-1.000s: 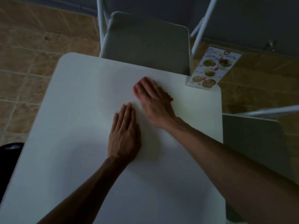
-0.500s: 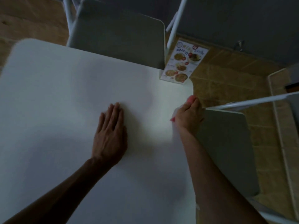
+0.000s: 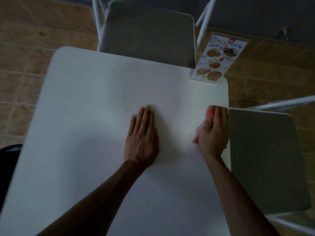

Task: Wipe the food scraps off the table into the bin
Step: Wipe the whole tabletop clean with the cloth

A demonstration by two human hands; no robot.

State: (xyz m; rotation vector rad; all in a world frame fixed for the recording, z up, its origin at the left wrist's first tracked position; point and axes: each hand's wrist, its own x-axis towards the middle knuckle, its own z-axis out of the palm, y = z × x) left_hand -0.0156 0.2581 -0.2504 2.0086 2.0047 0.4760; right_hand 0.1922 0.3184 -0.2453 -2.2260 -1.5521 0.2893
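Head view: I see both bare hands on the smooth white rounded-corner table [image 3: 95, 103].
Right hand [image 3: 212, 132]: flat, fingers together, pressing a small pink-red wiping cloth [image 3: 210, 111] at the table's right edge; only the cloth's tips show past the fingers.
Left hand [image 3: 142, 135]: open, palm flat mid-table, holding nothing.
Scraps: I cannot make any out on the tabletop.
Bin: the dark shape [image 3: 8, 160] past the table's left edge may be it; I cannot tell.
Key relation: that shape lies far left of the cloth, so the sweep must run right edge to left edge; the left hand is nearer.
Change: half a second ago the right hand sat curled at this edge; now it lies flat, fingers toward the far edge.
Also: a laminated picture menu stand [image 3: 216, 60] sits at the far right corner.
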